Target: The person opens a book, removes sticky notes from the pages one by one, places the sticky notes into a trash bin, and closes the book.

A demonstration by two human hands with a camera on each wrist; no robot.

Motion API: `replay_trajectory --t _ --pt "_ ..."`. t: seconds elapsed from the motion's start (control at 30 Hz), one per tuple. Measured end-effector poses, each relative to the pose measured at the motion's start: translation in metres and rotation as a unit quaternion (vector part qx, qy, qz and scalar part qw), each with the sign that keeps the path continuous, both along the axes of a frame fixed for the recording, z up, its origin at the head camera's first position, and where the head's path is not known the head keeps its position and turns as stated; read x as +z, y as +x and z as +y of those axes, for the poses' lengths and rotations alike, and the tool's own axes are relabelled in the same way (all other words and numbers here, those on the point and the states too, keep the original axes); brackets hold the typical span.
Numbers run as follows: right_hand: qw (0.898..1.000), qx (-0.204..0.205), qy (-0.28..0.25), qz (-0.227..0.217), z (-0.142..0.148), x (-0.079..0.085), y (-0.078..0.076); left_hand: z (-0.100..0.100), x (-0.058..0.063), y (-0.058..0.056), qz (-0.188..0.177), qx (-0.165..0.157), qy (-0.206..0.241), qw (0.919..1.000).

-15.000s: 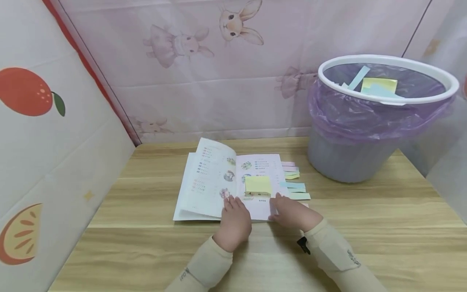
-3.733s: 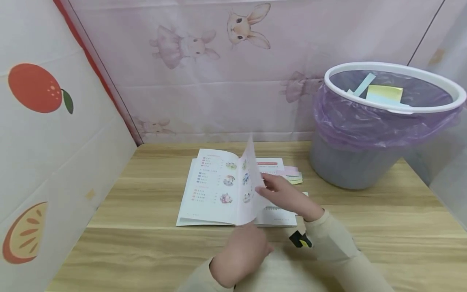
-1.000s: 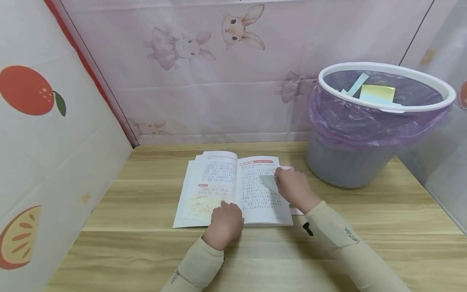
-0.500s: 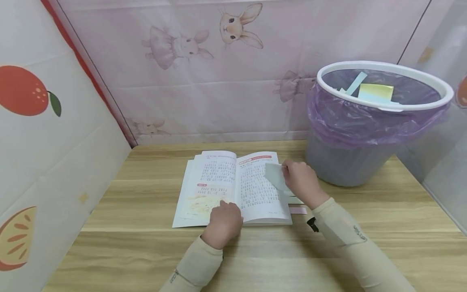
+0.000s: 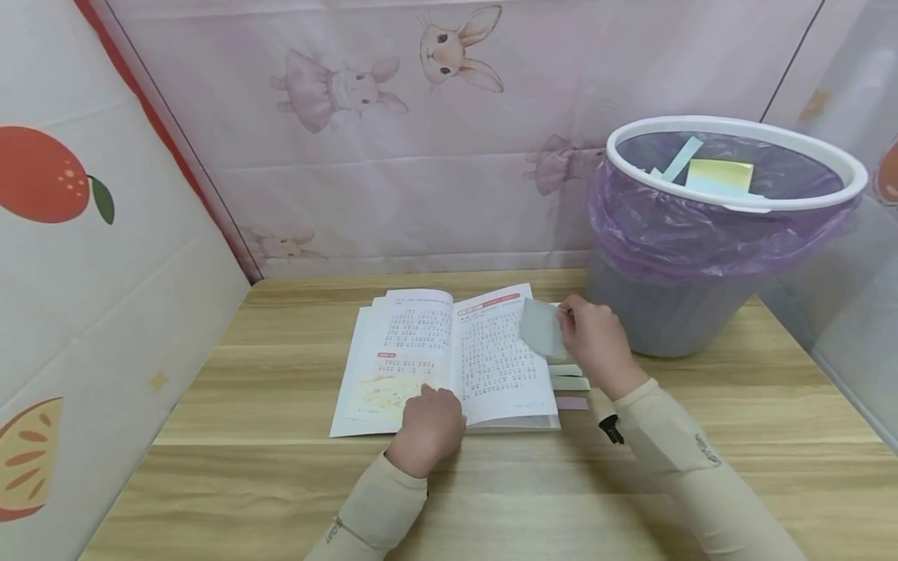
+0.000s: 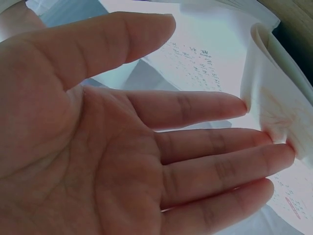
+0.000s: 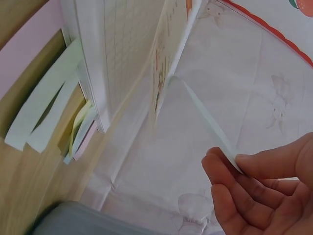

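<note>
Currently, right hand pinches pale grey-green flat paper note between thumb and fingers, at hand's nine o'clock; note's far end meets raised right page of open white printed paper book on light-brown wood-grain table. Left hand straight-fingered, grasping nothing, fingertips touching left page near book's six o'clock. Pink and pale-green narrow paper strips jut between three and four o'clock. Grey round bin with white rim, purple plastic liner, stands at two o'clock.

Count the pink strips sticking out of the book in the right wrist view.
2: one pink strip at the upper left, another pink strip near the lower corner of the book. More may be hidden.
</note>
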State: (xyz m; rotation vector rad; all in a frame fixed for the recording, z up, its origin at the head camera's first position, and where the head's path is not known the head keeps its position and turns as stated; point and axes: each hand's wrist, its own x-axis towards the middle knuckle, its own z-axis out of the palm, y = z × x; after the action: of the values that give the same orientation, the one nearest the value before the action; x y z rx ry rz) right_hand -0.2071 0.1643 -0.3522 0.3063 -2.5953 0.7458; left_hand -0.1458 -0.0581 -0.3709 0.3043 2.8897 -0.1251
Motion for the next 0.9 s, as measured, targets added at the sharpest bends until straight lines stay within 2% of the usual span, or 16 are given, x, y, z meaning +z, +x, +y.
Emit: replay_trajectory --t 0.23,0.33,0.43,0.5,0.57,0.63,0.7,0.73,0.77,0.9 --pt "0.998 0.009 -0.042 0.043 0.014 0.014 0.001 0.000 0.000 -0.001 0.003 -0.005 -0.007 1.0000" --pt "0.995 0.015 -0.076 0.062 0.021 0.032 0.007 0.001 0.000 -0.001 0.001 -0.004 -0.009 1.0000" --pt "0.985 0.017 -0.118 0.125 0.027 0.062 0.020 0.002 -0.001 -0.001 -0.003 -0.001 -0.007 1.0000" --pt "0.968 0.016 -0.148 0.204 0.031 0.084 0.028 0.002 -0.001 -0.001 -0.005 0.002 -0.007 1.0000" --pt "0.939 0.007 -0.171 0.299 0.034 0.106 0.032 0.002 0.000 -0.002 -0.005 0.003 -0.008 1.0000" --pt "0.909 -0.025 -0.176 0.377 0.041 0.124 0.030 0.002 0.001 -0.002 -0.003 0.003 -0.009 0.9999" --pt "0.891 -0.062 -0.158 0.422 0.051 0.135 0.023 0.002 0.002 -0.002 -0.004 0.004 -0.010 0.9999" --pt "0.889 -0.080 -0.141 0.428 0.057 0.139 0.018 0.002 0.002 -0.002 -0.005 0.005 -0.011 0.9999" --pt "0.894 -0.095 -0.121 0.421 0.065 0.140 0.013 0.002 0.003 -0.002 -0.007 0.006 -0.011 0.9999" --pt "0.932 -0.121 -0.059 0.336 0.090 0.138 -0.003 0.000 0.003 -0.002 -0.013 0.009 -0.014 0.9998"
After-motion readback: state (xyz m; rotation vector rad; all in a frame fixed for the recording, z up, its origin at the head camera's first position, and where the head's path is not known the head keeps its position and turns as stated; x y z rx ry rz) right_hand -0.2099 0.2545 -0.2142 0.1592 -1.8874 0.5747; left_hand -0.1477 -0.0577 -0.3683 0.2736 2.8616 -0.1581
